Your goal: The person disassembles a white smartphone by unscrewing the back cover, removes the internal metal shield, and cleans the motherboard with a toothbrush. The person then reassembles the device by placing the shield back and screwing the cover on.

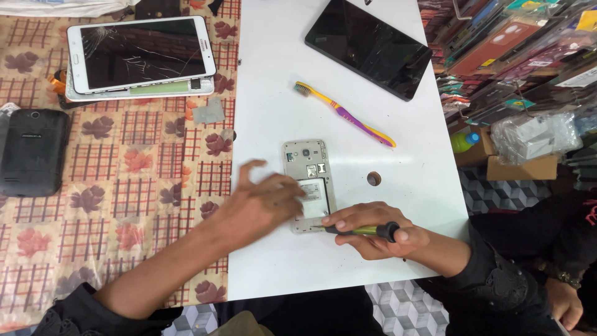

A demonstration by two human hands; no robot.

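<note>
A green-handled screwdriver (362, 231) was gripped in the closed fingers of the right hand (373, 230), its tip seemingly set at the lower edge of an opened phone (309, 180) lying back-up on the white table (273, 261). The phone was steadied by the left hand (261, 202), fingers spread. Farther off lay a toothbrush (345, 114), then a black tablet (368, 47) and a cracked white tablet (142, 55).

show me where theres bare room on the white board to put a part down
Free: the top-left stretch between toothbrush and the board's left edge, and the near edge below both hands. Crowded around the opened phone, left hand and right hand with screwdriver.
</note>
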